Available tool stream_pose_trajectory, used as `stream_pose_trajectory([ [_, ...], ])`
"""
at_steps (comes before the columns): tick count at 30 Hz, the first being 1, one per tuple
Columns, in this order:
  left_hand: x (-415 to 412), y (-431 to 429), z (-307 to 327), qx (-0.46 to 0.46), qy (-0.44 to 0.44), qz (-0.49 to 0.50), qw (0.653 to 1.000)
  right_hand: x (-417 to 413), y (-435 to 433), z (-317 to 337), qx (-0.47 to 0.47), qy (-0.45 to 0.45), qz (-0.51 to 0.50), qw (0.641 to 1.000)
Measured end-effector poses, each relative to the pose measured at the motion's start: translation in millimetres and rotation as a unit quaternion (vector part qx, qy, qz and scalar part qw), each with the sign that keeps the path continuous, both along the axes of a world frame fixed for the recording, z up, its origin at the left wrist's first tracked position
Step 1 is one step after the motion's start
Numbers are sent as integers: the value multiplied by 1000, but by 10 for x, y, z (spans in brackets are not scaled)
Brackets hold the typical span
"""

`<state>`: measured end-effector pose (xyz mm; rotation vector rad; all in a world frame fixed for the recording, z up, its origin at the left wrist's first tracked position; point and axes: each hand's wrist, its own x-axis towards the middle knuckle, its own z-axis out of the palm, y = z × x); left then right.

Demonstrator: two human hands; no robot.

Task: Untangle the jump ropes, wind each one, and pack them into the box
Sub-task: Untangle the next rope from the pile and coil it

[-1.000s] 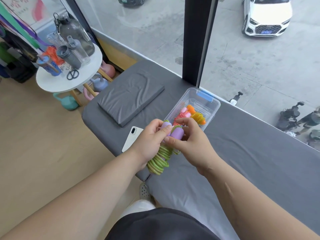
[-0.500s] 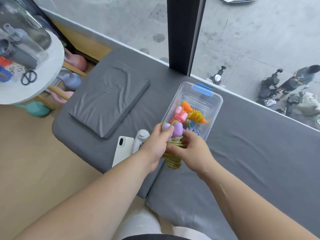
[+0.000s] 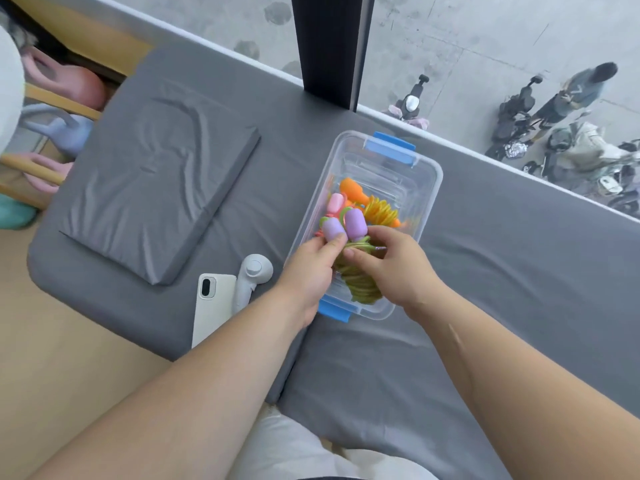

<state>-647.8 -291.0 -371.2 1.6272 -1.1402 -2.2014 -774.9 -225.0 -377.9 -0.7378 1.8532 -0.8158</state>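
Observation:
A clear plastic box (image 3: 429,174) with blue latches sits on the grey mat. Inside it lie a wound orange jump rope (image 3: 379,209) and a pink-handled rope (image 3: 335,203). Both hands hold a wound green jump rope (image 3: 360,285) with two purple handles (image 3: 346,226) over the near end of the box. My left hand (image 3: 308,268) pinches one purple handle. My right hand (image 3: 398,265) grips the green coil just below the handles. The coil's lower part hangs inside the box.
A white phone (image 3: 211,306) and a white controller (image 3: 251,278) lie left of the box near the mat's front edge. A folded grey pad (image 3: 152,181) lies further left. Kettlebells (image 3: 76,88) sit on the floor beyond. A black window post (image 3: 329,46) rises behind the box.
Both hands have carried the green rope forward from above the mat to over the near end of the box, and its coil now dips inside. The camera has tilted down.

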Motion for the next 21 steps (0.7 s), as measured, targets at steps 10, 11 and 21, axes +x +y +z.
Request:
stream_pose_trajectory([
  [10,-168,-1,-208,98,-89,7,991,-148,-87,-331,62,139,190,970],
  [11,-149,-18,-212,107,-94,10,990,-150,-119,-348,65,138,209,966],
  [21,18,-144,-27,39,-209,-42,976,-76,-328,-616,115,177,322,923],
])
